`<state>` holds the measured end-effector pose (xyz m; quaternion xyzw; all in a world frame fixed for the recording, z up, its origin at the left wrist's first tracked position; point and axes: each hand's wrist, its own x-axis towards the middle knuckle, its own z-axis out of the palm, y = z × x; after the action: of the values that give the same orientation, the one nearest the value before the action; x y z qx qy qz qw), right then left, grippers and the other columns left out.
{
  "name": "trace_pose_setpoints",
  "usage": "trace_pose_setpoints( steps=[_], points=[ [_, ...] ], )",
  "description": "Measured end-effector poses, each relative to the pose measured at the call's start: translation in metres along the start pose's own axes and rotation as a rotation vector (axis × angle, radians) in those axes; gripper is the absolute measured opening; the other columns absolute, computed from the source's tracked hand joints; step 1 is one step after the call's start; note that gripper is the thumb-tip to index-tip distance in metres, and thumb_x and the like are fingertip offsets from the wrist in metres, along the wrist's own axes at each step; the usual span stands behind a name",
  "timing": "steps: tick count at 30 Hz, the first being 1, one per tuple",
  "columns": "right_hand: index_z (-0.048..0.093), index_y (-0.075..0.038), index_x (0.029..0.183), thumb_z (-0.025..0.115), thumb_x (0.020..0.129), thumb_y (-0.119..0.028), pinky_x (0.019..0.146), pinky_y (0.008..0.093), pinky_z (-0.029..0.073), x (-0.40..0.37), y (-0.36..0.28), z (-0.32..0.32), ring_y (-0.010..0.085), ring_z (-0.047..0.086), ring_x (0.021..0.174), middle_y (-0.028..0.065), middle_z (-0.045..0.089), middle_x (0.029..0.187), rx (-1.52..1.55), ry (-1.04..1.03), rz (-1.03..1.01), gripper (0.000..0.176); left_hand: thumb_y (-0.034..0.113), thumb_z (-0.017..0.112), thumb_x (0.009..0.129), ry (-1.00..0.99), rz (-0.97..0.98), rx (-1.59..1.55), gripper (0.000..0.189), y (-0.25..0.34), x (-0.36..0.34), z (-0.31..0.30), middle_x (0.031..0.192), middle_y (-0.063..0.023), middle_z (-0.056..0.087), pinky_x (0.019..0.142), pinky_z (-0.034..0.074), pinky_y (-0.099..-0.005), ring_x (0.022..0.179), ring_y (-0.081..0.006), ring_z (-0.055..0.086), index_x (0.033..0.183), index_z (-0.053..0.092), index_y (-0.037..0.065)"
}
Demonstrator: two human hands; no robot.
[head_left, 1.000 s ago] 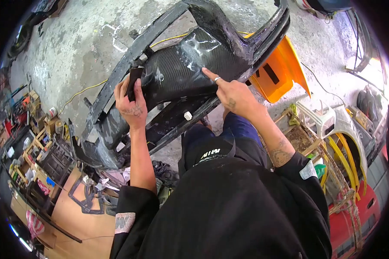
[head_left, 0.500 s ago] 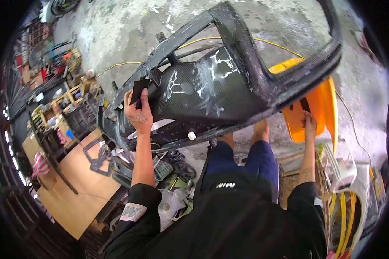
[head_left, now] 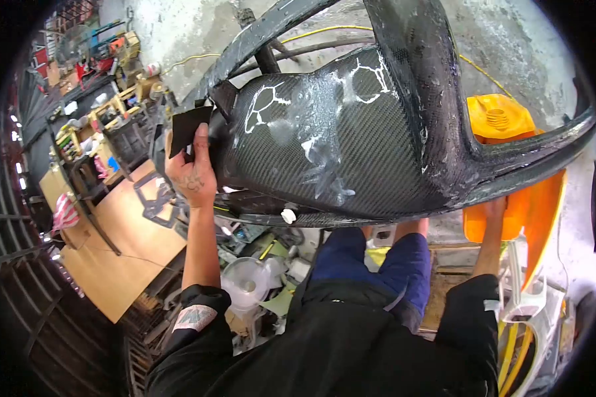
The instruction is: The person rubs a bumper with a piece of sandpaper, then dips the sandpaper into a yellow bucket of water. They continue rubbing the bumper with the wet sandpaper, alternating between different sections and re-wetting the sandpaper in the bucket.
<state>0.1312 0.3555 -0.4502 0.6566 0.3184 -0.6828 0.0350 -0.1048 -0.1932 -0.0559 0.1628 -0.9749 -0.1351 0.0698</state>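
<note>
On the left, the left hand (head_left: 191,173) pinches a dark pad (head_left: 189,129) against the bumper (head_left: 351,132). The bumper lies over the knees. It looks big, stiff and light, so the edges seem best to hold. The right hand (head_left: 494,210) hides under its rim, and I cannot tell its grip.

Pale sleeve patch (head_left: 193,318), dark lettering perhaps "W", blurred, white marker outlines on carbon-fibre panel (head_left: 351,132), no words

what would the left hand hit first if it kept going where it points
Past the flat black pad it holds, the left hand would likely meet the left edge of the black carbon-fibre bumper panel; depth is unclear.
</note>
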Motion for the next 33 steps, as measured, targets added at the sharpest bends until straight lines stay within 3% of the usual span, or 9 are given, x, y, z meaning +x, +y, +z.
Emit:
trace_pose_setpoints(
  steps=[2, 4, 7, 9, 11, 15, 21, 23, 33],
  points=[
    [0.060, -0.009, 0.099, 0.051, 0.109, -0.031, 0.067, 0.0284, 0.045, -0.035, -0.023, -0.007, 0.0152, 0.055, 0.078, 0.0029, 0.059, 0.083, 0.084, 0.005, -0.033, 0.025, 0.015, 0.076, 0.097, -0.015, 0.109, -0.042, 0.022, -0.001, 0.001, -0.001, 0.100, -0.0082, 0.070, 0.076, 0.050, -0.0298, 0.085, -0.0188, 0.065, 0.108, 0.072, -0.003],
    [0.065, -0.004, 0.104, 0.061, 0.103, -0.027, 0.085, 0.0322, 0.055, -0.063, -0.048, -0.041, 0.0163, 0.064, 0.107, 0.0093, 0.070, 0.102, 0.426, -1.105, -0.020, 0.023, 0.013, 0.076, 0.096, 0.001, 0.093, -0.145, 0.021, -0.003, 0.000, 0.001, 0.102, -0.0100, 0.069, 0.081, 0.050, -0.0321, 0.089, -0.0230, 0.066, 0.106, 0.072, -0.004],
    [0.064, -0.003, 0.093, 0.057, 0.104, -0.031, 0.088, 0.0407, 0.056, -0.202, -0.076, 0.005, 0.0216, 0.068, 0.105, 0.0115, 0.071, 0.096, 0.520, -0.988, 0.126, 0.031, 0.012, 0.077, 0.094, 0.032, 0.178, -0.161, 0.019, -0.009, 0.002, 0.002, 0.101, -0.0109, 0.069, 0.082, 0.051, -0.0328, 0.089, -0.0253, 0.066, 0.105, 0.073, -0.003],
    [0.070, 0.000, 0.086, 0.053, 0.106, -0.033, 0.078, 0.0406, 0.050, -0.303, -0.073, 0.064, 0.0243, 0.061, 0.085, 0.0115, 0.066, 0.088, -0.185, -0.733, -0.326, 0.042, 0.012, 0.077, 0.094, 0.022, 0.187, -0.222, 0.019, -0.010, 0.003, 0.000, 0.102, -0.0111, 0.069, 0.082, 0.052, -0.0333, 0.090, -0.0262, 0.067, 0.105, 0.073, -0.003],
    [0.074, 0.004, 0.108, 0.056, 0.104, -0.028, 0.102, 0.0503, 0.053, -0.361, -0.049, 0.116, 0.0373, 0.073, 0.108, 0.0232, 0.076, 0.113, -0.587, -0.887, -0.728, 0.036, 0.010, 0.078, 0.093, 0.019, 0.184, -0.303, 0.019, -0.010, 0.004, 0.000, 0.102, -0.0115, 0.069, 0.082, 0.053, -0.0337, 0.091, -0.0268, 0.067, 0.105, 0.073, -0.003],
    [0.041, 0.001, 0.156, 0.058, 0.095, -0.062, 0.128, 0.0534, 0.018, -0.439, -0.011, 0.241, 0.0343, 0.033, 0.155, 0.0196, 0.041, 0.163, -1.691, -0.919, -1.429, 0.089, 0.008, 0.078, 0.092, 0.036, 0.269, -0.316, 0.018, -0.011, 0.003, -0.003, 0.103, -0.0112, 0.070, 0.082, 0.054, -0.0337, 0.090, -0.0264, 0.068, 0.107, 0.074, -0.002],
    [0.043, 0.012, 0.150, 0.050, 0.099, -0.067, 0.126, 0.0534, 0.022, -0.414, 0.020, 0.356, 0.0400, 0.037, 0.151, 0.0330, 0.042, 0.157, -1.411, -0.844, -1.632, 0.094, 0.007, 0.078, 0.092, 0.029, 0.238, -0.428, 0.021, -0.018, 0.008, -0.006, 0.105, -0.0117, 0.071, 0.084, 0.054, -0.0352, 0.091, -0.0273, 0.069, 0.111, 0.076, 0.001],
    [0.035, 0.009, 0.155, 0.048, 0.103, -0.061, 0.127, 0.0518, 0.020, -0.405, 0.003, 0.388, 0.0405, 0.033, 0.153, 0.0308, 0.036, 0.162, -1.658, -0.825, -1.331, 0.088, 0.008, 0.078, 0.092, 0.046, 0.304, -0.428, 0.024, -0.015, 0.007, -0.010, 0.105, -0.0124, 0.071, 0.085, 0.054, -0.0359, 0.094, -0.0277, 0.069, 0.116, 0.075, 0.002],
    [0.040, 0.011, 0.152, 0.042, 0.102, -0.068, 0.127, 0.0533, 0.020, -0.442, 0.021, 0.300, 0.0388, 0.033, 0.153, 0.0290, 0.041, 0.160, -1.718, -0.579, -1.635, 0.093, 0.010, 0.078, 0.092, 0.076, 0.298, -0.566, 0.027, -0.021, 0.012, -0.015, 0.107, -0.0115, 0.071, 0.087, 0.055, -0.0369, 0.098, -0.0284, 0.069, 0.119, 0.076, 0.005]
  ],
)
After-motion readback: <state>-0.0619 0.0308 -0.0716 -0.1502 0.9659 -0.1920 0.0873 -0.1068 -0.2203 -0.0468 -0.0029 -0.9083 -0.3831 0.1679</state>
